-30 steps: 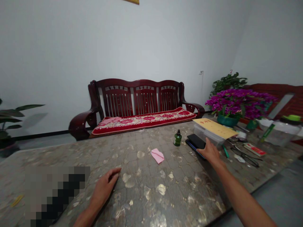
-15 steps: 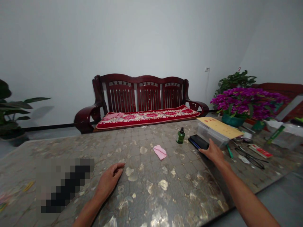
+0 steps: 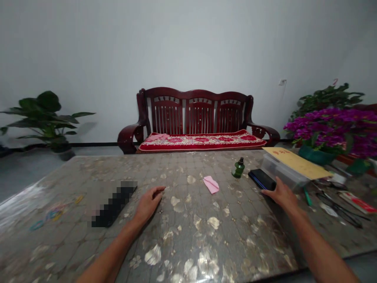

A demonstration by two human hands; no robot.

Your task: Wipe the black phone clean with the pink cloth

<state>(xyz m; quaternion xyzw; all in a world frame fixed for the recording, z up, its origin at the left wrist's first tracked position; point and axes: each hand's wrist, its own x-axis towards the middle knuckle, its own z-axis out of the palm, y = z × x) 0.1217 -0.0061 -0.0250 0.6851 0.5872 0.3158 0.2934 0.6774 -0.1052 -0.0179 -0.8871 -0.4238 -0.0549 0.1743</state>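
My right hand holds the near end of a flat black oblong case with a blue stripe along its side, thumb on the left edge and fingers on the other. The case lies on the table. My left hand rests on the tabletop with nothing in it, fingers loosely stretched to the right and thumb apart. Between the hands lies a folded pink cloth. A small green bottle with a black top stands left of the case. Left of my left hand is a dark oblong thing, blurred by pixels.
A clear plastic box with a yellow envelope on top stands beside the case. Black cables, a green pen and purple flowers are at the right. Coloured bands lie at the left. A wooden bench stands beyond the table.
The view has turned left, so everything appears shifted to the right. My right hand stays at the near end of the black case, and my left hand still rests on the table.
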